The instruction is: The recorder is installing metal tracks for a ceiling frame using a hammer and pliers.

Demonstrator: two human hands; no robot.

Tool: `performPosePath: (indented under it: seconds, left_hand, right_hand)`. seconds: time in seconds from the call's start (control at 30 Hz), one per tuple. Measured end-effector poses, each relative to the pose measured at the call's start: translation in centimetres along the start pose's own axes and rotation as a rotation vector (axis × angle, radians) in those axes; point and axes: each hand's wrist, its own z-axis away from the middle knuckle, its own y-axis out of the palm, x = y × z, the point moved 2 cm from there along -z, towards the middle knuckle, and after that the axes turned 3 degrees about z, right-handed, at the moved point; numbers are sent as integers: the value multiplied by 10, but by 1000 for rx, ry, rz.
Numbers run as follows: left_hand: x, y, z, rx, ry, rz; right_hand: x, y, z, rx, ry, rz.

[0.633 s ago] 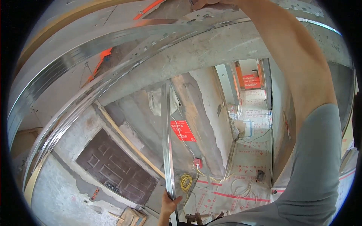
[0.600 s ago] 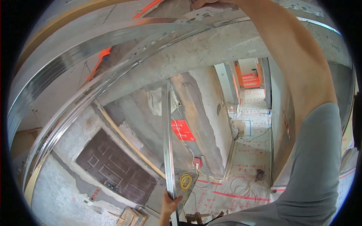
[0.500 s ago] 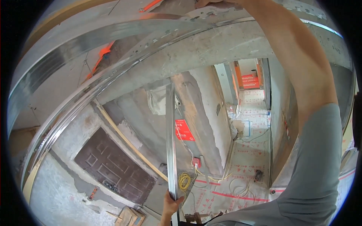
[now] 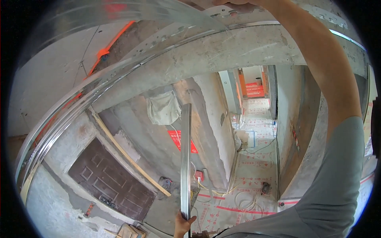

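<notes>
At the lower edge my left hand (image 4: 183, 224) is wrapped round a long metal profile (image 4: 185, 166), which stands nearly upright in front of me. My right arm reaches up overhead, and my right hand (image 4: 237, 2) is at the top edge beside the metal framing. Most of its fingers are cut off, so its grip cannot be made out. A wide, shiny metal strip (image 4: 131, 14) sweeps across the upper left, blurred. Under it, several thin metal rails (image 4: 85, 105) run along the concrete beam (image 4: 206, 55).
A dark panelled door (image 4: 113, 178) is at the lower left, with a wooden strip (image 4: 131, 154) leaning beside it. Yellow and white cables (image 4: 246, 204) lie on the printed floor covering (image 4: 254, 166). A red socket box (image 4: 199, 175) is low by the wall. A corridor runs back at the right.
The upper-left metal strip has swung higher in the view. The profile in my left hand has shifted slightly right and down, and the room has shifted left as my head turned.
</notes>
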Motion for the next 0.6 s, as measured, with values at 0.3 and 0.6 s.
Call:
performPosePath:
  seconds: [0.3,0.6]
  left_hand:
    - [6,12,3,120,-118,-144]
    - [14,18,3,100,-119,-195]
  right_hand:
    - [-19,8,-22,280,-33,-331]
    - [-3,-1,-4,122,-10,-35]
